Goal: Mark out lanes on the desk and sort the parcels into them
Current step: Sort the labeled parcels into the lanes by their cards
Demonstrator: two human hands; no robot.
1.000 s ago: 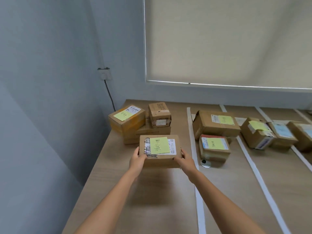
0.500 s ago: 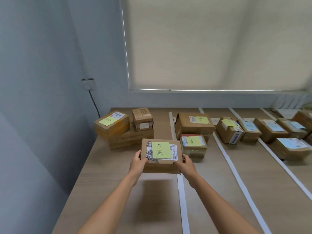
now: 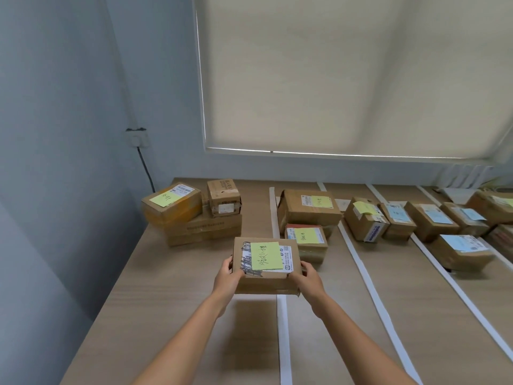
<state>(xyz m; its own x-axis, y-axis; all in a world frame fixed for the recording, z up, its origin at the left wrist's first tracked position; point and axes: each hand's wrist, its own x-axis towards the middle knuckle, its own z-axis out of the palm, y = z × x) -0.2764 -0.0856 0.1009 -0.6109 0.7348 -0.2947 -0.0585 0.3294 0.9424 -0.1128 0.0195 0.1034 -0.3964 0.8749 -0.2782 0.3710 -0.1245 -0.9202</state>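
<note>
Holding the parcel (image 3: pixel 266 273) mid-frame above the desk (image 3: pixel 172 295), left hand (image 3: pixel 228 276) and right hand (image 3: pixel 306 279) gripping its short ends, long axis running left-right, yellow note (image 3: pixel 266 256) face-up, over the leftmost tape strip (image 3: pixel 283 337).

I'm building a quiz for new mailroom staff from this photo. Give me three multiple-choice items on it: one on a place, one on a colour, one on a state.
1. Where is the held parcel?
A. Above the leftmost tape strip
B. On the stacked boxes at the left
C. At the desk's far right end

2. What colour is the sticky note on the held parcel?
A. Blue
B. Yellow-green
C. Pink

3. How is that parcel held?
A. By the left hand alone
B. It lies untouched on the desk
C. The left hand and right hand grip its two sides

Answers: 1 A, the strip runs under its shadow; 2 B, the note is yellow-green with handwriting; 3 C, fingers curl round both sides.
</note>
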